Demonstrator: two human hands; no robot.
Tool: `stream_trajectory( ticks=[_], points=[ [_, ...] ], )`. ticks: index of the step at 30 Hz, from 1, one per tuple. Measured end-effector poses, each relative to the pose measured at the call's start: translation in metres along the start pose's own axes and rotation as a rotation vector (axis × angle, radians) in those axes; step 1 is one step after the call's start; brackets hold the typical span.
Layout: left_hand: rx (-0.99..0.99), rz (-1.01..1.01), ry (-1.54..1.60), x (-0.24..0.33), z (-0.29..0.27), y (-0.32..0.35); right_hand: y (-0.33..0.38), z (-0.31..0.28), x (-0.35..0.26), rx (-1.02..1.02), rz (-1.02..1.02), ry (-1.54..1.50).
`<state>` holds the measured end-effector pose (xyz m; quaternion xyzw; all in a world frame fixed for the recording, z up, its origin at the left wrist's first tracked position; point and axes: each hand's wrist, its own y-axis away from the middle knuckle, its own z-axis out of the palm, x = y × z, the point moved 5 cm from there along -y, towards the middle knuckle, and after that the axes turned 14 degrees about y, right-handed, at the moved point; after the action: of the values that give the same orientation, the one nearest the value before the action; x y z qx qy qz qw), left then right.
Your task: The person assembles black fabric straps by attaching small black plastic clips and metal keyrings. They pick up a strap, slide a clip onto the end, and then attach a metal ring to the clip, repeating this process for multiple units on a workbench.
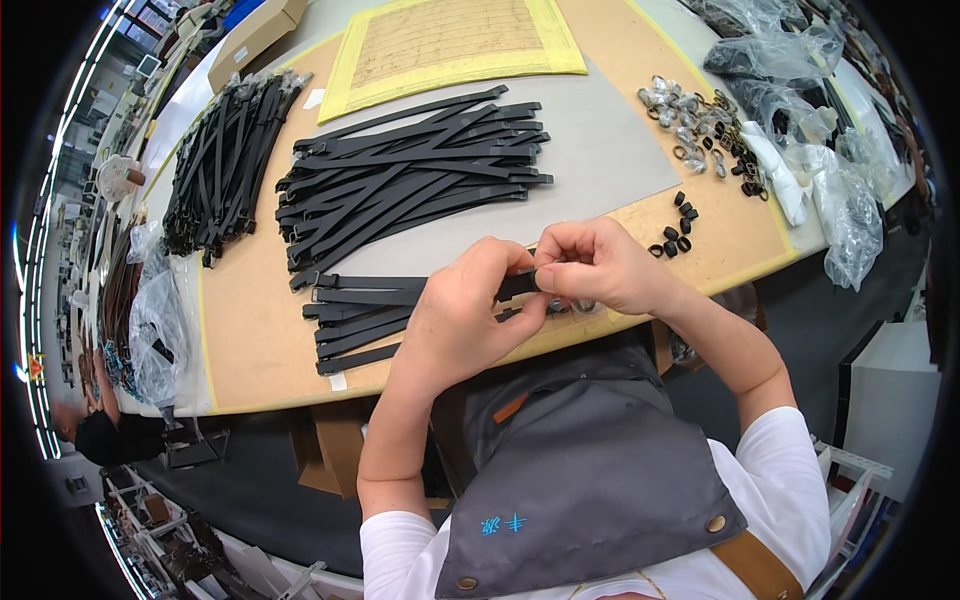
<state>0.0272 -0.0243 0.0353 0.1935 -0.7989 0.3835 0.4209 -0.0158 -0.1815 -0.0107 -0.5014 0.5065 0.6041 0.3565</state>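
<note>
Both hands meet just above the near edge of the counter (250, 350): left hand (462, 315) and right hand (598, 265) pinch one black strap (517, 285) between fingertips. More straps (355, 315) lie just left of them, a big pile (410, 175) beyond. Small black loops (675, 235) sit right, with bare board between.

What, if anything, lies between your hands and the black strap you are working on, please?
Nothing visible does: the left hand and the right hand both already pinch the black strap between their fingertips, above the table edge.
</note>
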Motion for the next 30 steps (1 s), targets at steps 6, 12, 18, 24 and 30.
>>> stream_trajectory(
  ticks=[6,12,18,24,30],
  points=[
    [-0.099,-0.158,0.069,-0.012,-0.005,-0.003,0.000,-0.002,0.005,-0.056,-0.097,-0.140],
    [-0.114,-0.186,0.134,-0.018,-0.002,0.000,0.002,-0.003,0.006,-0.090,-0.067,-0.125],
    [-0.092,-0.187,0.171,-0.021,0.002,0.001,0.005,-0.002,0.004,-0.086,-0.045,-0.106],
    [-0.105,-0.192,0.151,-0.016,0.004,-0.001,0.005,-0.006,0.007,-0.084,-0.043,-0.076],
    [-0.111,-0.147,0.110,-0.015,0.005,0.000,0.007,-0.005,0.006,-0.044,-0.047,-0.047]
  ],
)
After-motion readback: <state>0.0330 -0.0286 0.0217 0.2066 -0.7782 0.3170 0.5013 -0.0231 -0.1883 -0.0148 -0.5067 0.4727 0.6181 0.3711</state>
